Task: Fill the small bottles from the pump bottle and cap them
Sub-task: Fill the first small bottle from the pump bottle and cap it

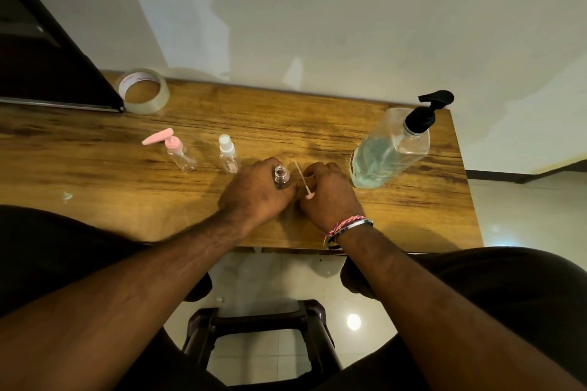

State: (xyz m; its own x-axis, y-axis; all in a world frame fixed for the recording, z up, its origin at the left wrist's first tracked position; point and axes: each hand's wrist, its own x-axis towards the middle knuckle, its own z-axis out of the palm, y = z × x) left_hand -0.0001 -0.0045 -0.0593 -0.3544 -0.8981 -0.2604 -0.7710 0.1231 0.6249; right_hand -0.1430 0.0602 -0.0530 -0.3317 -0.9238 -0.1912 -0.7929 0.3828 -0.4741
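On the table [286,124], the left hand [257,192] grips an uncapped small bottle [281,177] upright. The right hand [327,192], just beside it, pinches a pink cap with its dip tube [303,182]. The pump bottle [392,149] stands to the right.

On the table [286,117], the tape roll [143,90] lies far left. Two small capped bottles [181,152] [228,154] stand left of centre. Near them, the left hand [257,190] holds an open bottle [281,178], the right hand [328,192] just beside it. The pump bottle [392,149] stands right.
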